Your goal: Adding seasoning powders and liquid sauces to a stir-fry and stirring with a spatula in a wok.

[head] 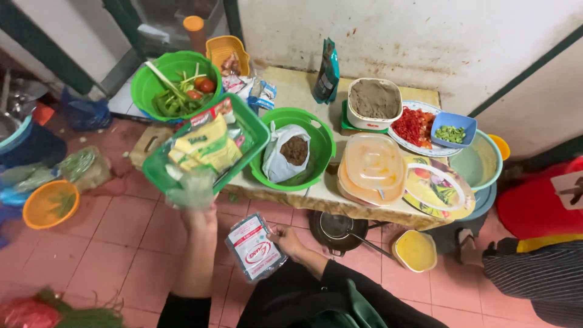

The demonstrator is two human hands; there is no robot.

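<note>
- The right hand gripped a clear packet low over the floor.
- The left hand reached up and pinched a plastic bag.
- Just above sat a green tray with yellow packs.
- A green bowl stood on the desk behind.

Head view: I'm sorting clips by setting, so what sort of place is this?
Probably a simple home or small food-stall cooking corner. A low table holds a bowl of vegetables, a plate of chopped chillies and tubs, and a pan sits on the tiled floor.
</note>
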